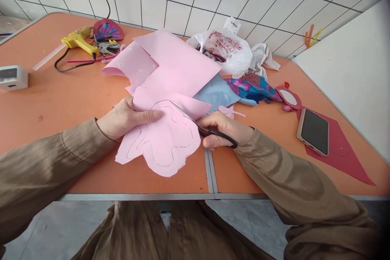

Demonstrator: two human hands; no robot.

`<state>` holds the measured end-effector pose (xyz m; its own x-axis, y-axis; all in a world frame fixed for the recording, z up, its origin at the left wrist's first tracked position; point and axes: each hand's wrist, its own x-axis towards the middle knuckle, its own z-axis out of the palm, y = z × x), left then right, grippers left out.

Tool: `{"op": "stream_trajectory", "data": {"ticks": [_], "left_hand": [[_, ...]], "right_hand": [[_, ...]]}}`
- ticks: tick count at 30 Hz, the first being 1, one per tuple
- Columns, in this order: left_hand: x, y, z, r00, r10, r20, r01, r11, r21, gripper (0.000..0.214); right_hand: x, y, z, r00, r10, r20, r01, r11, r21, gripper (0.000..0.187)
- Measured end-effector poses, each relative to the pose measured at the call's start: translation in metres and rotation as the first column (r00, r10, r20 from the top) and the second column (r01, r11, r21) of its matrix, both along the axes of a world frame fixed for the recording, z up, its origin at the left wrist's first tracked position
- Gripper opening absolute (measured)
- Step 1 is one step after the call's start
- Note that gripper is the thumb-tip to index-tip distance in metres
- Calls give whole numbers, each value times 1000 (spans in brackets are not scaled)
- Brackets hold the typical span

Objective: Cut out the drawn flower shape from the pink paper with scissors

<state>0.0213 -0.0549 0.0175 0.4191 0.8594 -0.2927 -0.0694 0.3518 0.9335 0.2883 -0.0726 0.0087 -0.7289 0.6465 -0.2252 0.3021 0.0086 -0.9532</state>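
Observation:
My left hand [123, 118] pinches a pink paper piece [164, 140] with a pencilled flower outline, thumb on top, holding it just above the orange table [61, 101]. My right hand [224, 130] is closed round the black handles of a pair of scissors [201, 126]. The blades lie across the upper edge of the pink piece, along the drawn line. Part of the piece's outer edge is cut to a rounded shape.
Larger pink sheets [170, 63] and a blue sheet [216, 93] lie behind. A yellow glue gun [79, 41], keys [106, 47] and a white box [12, 77] sit at the left. A plastic bag [225, 50], colourful fabric [252, 87], a phone [313, 131] on red paper [344, 154] are at the right.

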Motion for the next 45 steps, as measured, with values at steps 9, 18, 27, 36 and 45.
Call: {"op": "stream_trajectory", "data": {"ticks": [9,18,27,36,45], "left_hand": [[0,-3,6,998,-27,56,31,997,-74,20],[1,-4,7,998,2,67,5,995,-96,19],[2,-4,9,996,-6,92,15,995,-100,15],[1,-2,7,999,-7,35,10,995,-102,15],[2,-3,8,998,2,64,5,993,-115,15]], "right_hand": [[-1,-1,3,1000,-21,-6,21,1000,-3,57],[0,-2,0,998,-53,32,53,999,2,57],[-1,-3,4,996,-63,60,62,998,25,48],[-3,-8,8,990,-101,97,99,995,29,35],[0,-1,-3,997,-58,46,56,997,44,36]]}}
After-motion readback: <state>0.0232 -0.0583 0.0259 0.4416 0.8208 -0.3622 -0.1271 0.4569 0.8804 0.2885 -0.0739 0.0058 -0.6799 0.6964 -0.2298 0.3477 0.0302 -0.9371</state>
